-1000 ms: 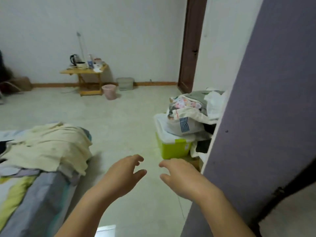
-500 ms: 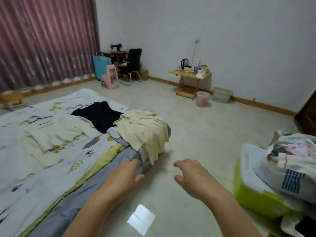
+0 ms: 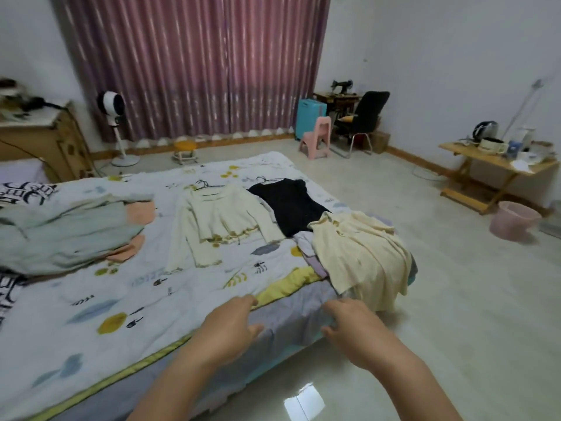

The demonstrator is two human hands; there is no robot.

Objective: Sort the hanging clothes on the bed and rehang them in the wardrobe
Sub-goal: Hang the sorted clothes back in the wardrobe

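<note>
Both hands reach out over the near edge of the bed [image 3: 91, 305] in the lower middle of the frame. The left hand [image 3: 230, 326] and the right hand [image 3: 353, 328] each have a loose, relaxed grip, fingers apart and holding nothing; whether they touch the bedding cannot be told.

The clothes lie across the patterned bedcover in the middle of the frame. A cream top [image 3: 221, 220] lies flat at centre with a dark hanger [image 3: 204, 186] at its neck. Just to its right lies a black garment [image 3: 291, 205], also with a hanger at its upper end. Right of that, a pale yellow garment [image 3: 361, 253] drapes over the corner of the bed, partly covering the black one's lower end and resting on some lilac fabric. At the left of the frame lies a pale green garment [image 3: 60, 235] with peach cuffs.

Behind the bed, pink curtains [image 3: 194, 65] fill the upper middle. A standing fan [image 3: 112, 107] is at upper left, a pink chair [image 3: 317, 136] and black chair [image 3: 364, 117] at upper right, and a wooden surface [image 3: 498, 162] with a kettle at far right.
</note>
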